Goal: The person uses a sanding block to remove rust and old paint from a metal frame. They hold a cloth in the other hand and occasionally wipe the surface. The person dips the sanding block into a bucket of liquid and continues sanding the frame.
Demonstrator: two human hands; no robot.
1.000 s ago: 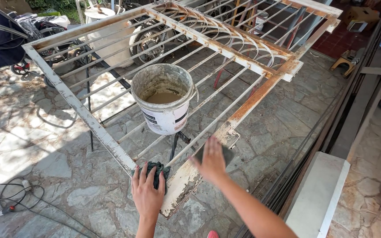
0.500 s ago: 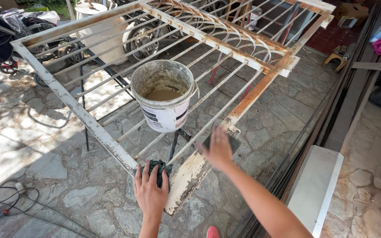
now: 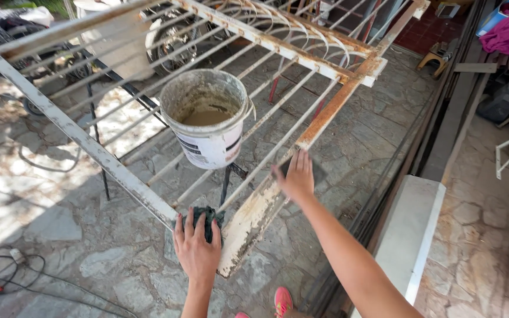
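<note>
Stone paving (image 3: 60,224) spreads beneath a rusted, white-painted metal window grille (image 3: 83,138) lying flat on stands, open floor at its near corner. One dirty white plastic bucket (image 3: 206,126) with a rectangular white-and-black label rests on the bars. The left hand (image 3: 195,250) presses a dark green rag (image 3: 207,217) onto the corner, fingers spread; the right hand (image 3: 294,176) lies flat and open on the frame's right rail, holding nothing.
</note>
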